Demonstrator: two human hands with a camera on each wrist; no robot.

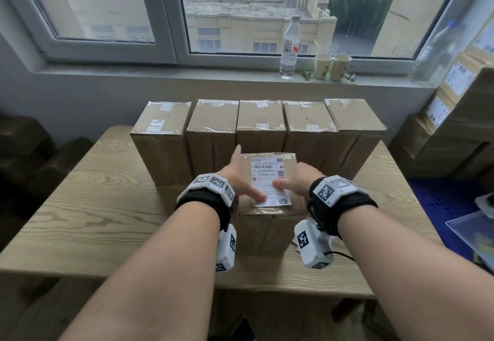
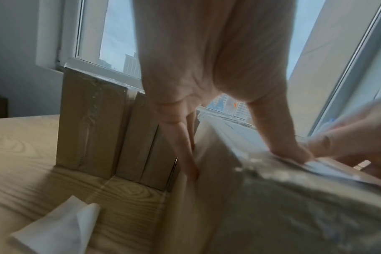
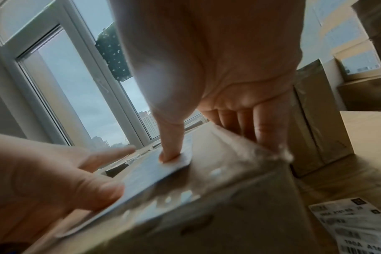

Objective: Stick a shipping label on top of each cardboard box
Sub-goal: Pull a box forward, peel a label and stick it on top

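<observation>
Okay, head view: both hands are working on the near cardboard box (image 1: 270, 223), which is standing on the wooden table (image 1: 107, 207) in front of a row of five boxes (image 1: 256, 124). A shipping label (image 1: 270, 180) is lying flat on the near box top. The left hand (image 1: 240, 180) is pressing its thumb on the label's lower left, fingers straight and reaching along the box's left side. The right hand (image 1: 296, 180) is pressing its thumb on the label's right edge, fingers dropping over the box's right side. A water bottle (image 1: 290, 46) and two paper cups (image 1: 332, 67) are sitting on the windowsill.

Left wrist view: the left hand (image 2: 207, 72) is lying open, thumb (image 2: 289, 146) flat on the box top, fingers (image 2: 185, 146) straight down the side wall. A white curled paper piece (image 2: 61, 228) is lying on the table.

Right wrist view: the right hand (image 3: 218, 68) is pushing its thumb (image 3: 170, 146) onto the label (image 3: 146, 177), fingers hanging over the far edge, nothing pinched. More printed labels (image 3: 357, 226) are lying on the table, right of the box.
</observation>
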